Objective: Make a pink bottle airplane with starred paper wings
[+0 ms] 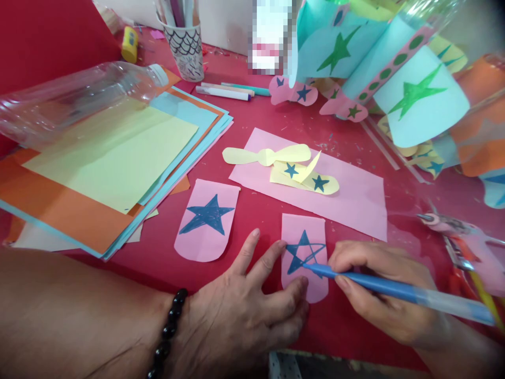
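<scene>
In the head view my right hand (pixel 389 289) grips a blue marker (pixel 374 284). Its tip touches a star drawn on a small pink paper piece (pixel 290 223) with a rounded lower end. The star is blue on its left and top, while its right side is mostly outline. My left hand (pixel 252 300) lies palm down with fingers spread, fingertips pressing the left and lower parts of that piece. A second pink piece (pixel 205 250) with a filled blue star lies to the left. Behind both, a yellow propeller shape (pixel 266 156) and starred yellow strips (pixel 303 176) rest on a pink sheet (pixel 355 202).
Coloured paper sheets (pixel 118 152) are stacked at left beneath a clear plastic bottle (pixel 79 89). A cup (pixel 185 52) of pens and several loose markers (pixel 223 93) stand behind. Decorated paper-and-bottle crafts (pixel 355 68) fill the back right. A pink glue gun (pixel 469 242) lies at right.
</scene>
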A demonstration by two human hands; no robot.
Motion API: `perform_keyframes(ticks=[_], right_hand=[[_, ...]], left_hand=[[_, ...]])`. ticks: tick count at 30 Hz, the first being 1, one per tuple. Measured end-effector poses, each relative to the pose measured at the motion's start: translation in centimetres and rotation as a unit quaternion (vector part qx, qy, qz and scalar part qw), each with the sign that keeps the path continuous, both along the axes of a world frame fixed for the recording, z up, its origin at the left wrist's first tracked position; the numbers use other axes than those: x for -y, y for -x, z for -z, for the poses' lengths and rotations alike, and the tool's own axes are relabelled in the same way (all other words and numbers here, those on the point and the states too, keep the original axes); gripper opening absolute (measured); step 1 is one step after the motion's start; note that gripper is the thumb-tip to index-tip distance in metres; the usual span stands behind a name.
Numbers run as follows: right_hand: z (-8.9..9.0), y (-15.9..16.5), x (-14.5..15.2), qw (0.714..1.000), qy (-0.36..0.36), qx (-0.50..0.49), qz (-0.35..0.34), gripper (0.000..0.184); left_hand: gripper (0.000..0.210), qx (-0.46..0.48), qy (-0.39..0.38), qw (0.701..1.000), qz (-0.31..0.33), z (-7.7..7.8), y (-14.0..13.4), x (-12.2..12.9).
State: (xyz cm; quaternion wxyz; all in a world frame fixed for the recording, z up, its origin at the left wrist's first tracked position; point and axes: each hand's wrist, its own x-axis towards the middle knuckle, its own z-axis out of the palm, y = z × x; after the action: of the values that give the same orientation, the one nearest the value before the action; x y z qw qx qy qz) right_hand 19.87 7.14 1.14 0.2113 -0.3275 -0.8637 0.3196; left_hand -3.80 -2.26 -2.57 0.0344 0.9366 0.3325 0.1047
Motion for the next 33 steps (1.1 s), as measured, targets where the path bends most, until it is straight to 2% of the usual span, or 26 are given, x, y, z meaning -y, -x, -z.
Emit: perform_keyframes(ticks=[11,18,24,30,33], right_hand=[[-0.06,-0.14,0.05,1.0,-0.004,0.003,0.002,0.015],[0.08,0.08,0.14,0.999,0.001,-0.002,-0.044,0.018],[0.22,0.0,0.17,1.0,0.0,-0.007,-0.01,0.014],[0.06,-0.14,0.05,0.999,-0.01,-0.008,-0.034,0.017],[-0.16,-0.4,-0.1,1.0,-0.027,-0.014,-0.008,0.015]], left_hand=[[0.04,0.0,0.007,1.0,0.01,-0.21,0.07,-0.12],[0.039,0.002,0.012,1.0,0.005,-0.23,0.06,-0.05],[0.039,0.003,0.013,1.0,0.006,-0.22,0.04,-0.09],[0.039,-0.009,0.019,1.0,0.009,-0.35,0.02,-0.24],[0.04,-0.003,0.018,1.0,0.009,-0.26,0.09,-0.13]])
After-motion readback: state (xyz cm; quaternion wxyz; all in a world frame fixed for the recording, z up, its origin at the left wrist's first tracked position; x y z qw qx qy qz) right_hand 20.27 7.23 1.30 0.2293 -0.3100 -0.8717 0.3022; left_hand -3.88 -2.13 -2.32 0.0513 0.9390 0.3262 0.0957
